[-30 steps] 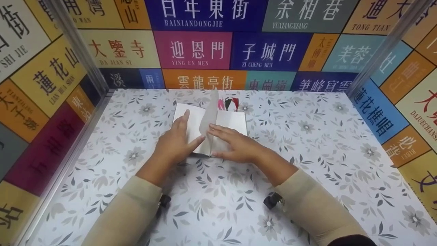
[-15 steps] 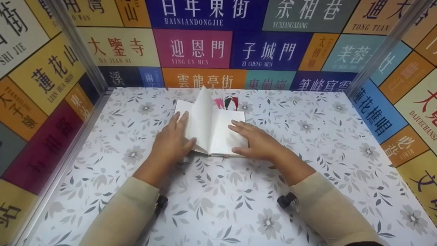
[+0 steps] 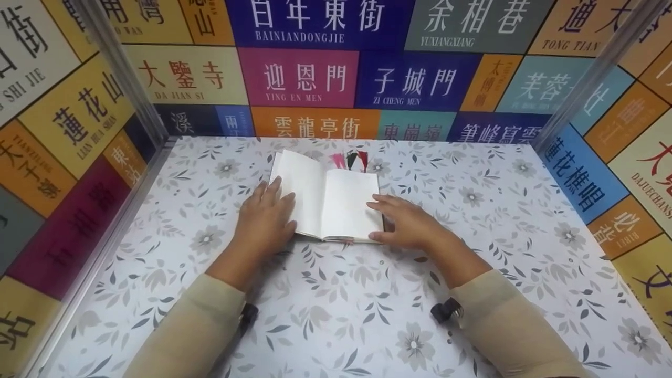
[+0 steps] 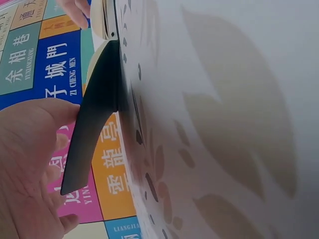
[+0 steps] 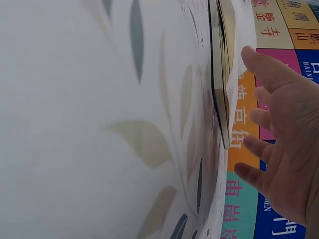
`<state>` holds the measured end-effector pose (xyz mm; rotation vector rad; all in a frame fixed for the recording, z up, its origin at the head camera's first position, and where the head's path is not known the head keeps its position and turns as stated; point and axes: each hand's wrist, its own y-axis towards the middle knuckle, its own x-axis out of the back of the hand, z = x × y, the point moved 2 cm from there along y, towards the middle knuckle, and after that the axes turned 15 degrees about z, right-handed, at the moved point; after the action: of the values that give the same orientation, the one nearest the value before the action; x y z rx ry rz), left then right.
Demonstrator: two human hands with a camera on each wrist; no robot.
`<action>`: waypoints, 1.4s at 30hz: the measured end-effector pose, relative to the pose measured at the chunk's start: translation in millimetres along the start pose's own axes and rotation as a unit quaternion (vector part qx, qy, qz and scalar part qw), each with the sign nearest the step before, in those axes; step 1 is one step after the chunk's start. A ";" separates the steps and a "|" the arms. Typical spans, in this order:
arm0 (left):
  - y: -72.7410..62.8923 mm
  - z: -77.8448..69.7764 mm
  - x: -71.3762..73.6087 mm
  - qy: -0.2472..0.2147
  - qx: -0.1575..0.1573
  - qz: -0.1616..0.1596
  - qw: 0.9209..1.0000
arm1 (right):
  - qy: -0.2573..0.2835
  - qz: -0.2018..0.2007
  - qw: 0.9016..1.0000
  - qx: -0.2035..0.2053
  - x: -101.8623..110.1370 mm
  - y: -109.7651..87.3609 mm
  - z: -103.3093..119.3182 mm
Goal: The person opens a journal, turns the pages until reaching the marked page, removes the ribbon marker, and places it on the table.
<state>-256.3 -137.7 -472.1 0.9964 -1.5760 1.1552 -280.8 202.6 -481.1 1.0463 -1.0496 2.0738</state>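
A small notebook (image 3: 349,207) lies spread at blank white pages on the patterned table. In the left wrist view its dark cover (image 4: 92,124) tilts up off the tabletop on the left side. My left hand (image 3: 265,220) rests along that left edge, fingers extended and thumb at the page's lower corner. Along the right edge, my right hand (image 3: 404,220) has its fingertips over the page margin. The right wrist view has this hand (image 5: 289,134) with fingers spread, beside the page block (image 5: 223,89). Neither hand grips anything.
Pink, green and red tassels (image 3: 350,159) stick out past the notebook's top edge. Panels with large Chinese characters (image 3: 302,79) enclose the table at the back and sides. The white tabletop (image 3: 336,315) has a grey leaf and flower print.
A page that stood upright has turned over to the left and now lies flat. My right hand has drawn back to the right edge, and my left hand has shifted slightly outward.
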 end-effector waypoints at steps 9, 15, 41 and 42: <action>-0.5 -2.4 -8.2 -0.010 -0.044 0.009 0.999 | 0.005 0.010 1.000 0.004 -5.3 -1.8 -4.3; -2.2 -6.3 -12.4 -0.030 -0.069 0.038 0.996 | 0.007 0.007 1.000 0.000 -8.9 -1.8 -5.4; 2.3 -6.4 -20.2 -0.060 -0.039 0.105 0.992 | 0.017 -0.010 0.999 0.031 -10.2 -0.7 -1.4; 2.3 -6.5 -20.0 -0.059 -0.040 0.105 0.992 | 0.020 -0.013 0.999 0.033 -9.8 -1.2 -1.0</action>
<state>-252.1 -129.1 -491.0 0.8752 -1.8426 1.1833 -275.2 202.7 -489.3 1.0407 -0.9485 2.1119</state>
